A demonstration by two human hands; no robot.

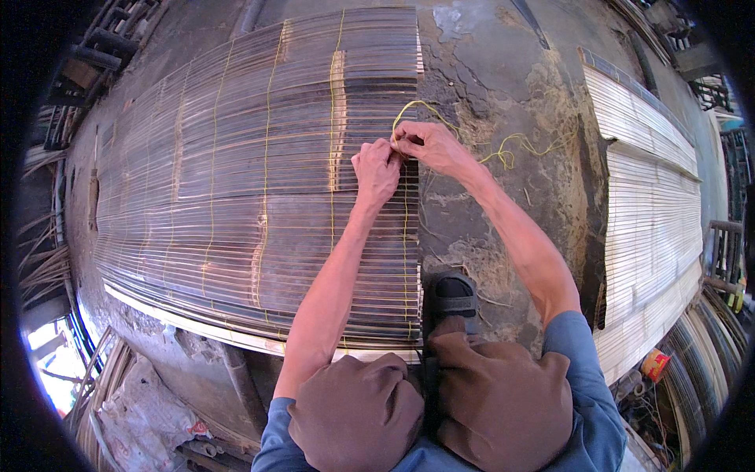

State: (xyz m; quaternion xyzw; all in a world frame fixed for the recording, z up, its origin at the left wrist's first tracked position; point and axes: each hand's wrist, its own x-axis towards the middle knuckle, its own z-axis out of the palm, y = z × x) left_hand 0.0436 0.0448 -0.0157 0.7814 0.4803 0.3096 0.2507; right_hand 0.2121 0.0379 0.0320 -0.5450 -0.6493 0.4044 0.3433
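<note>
A wide bamboo-slat blind (236, 173) lies spread on the floor to my left and ahead, its thin strips tied by rows of yellow cord. At its right edge my left hand (378, 175) is closed, fingertips at the slat ends; what it pinches is hidden. My right hand (431, 147) meets it there, thumb and fingers pinched on the yellow cord (418, 103). From the right hand the cord loops up, then trails rightward in loose curls (507, 153) over the floor.
A second, paler slatted blind (649, 189) lies at the right. My sandalled foot (454, 299) is beside the first blind's right edge. Stacked strips and a red-yellow container (654, 365) are at lower right. A pale sack (149, 409) lies at lower left.
</note>
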